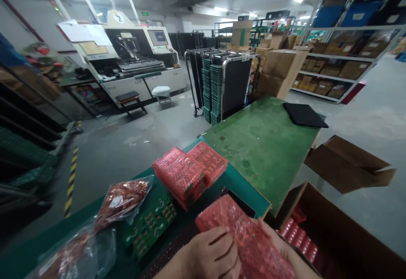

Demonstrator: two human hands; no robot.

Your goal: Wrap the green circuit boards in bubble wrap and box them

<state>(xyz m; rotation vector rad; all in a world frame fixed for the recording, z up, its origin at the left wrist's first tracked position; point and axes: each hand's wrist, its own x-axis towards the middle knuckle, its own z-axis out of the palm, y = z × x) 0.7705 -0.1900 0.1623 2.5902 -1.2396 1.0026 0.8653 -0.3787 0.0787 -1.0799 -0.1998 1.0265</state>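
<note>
A bundle in pink bubble wrap [250, 236] is tilted over the near edge of the bench, between my two hands. My left hand [218, 253] is closed, its curled fingers pressed against the wrap. Along the far right side of the bundle, my right hand [275, 241] grips it, with most of its fingers hidden. Beyond it lie stacked pink bubble-wrapped packs [184, 173]. A green circuit board panel [152, 226] rests to the left, beside a clear plastic bag of copper-coloured parts [125, 196]. A second such bag [72, 253] is nearer me.
An open cardboard box [342, 224] at the right holds several pink-wrapped rolls. Another carton [349, 162] stands behind it. A green table [253, 143] adjoins the bench, with a black flat pad [304, 114] on it. Board racks [234, 84] and a white machine [142, 80] stand beyond.
</note>
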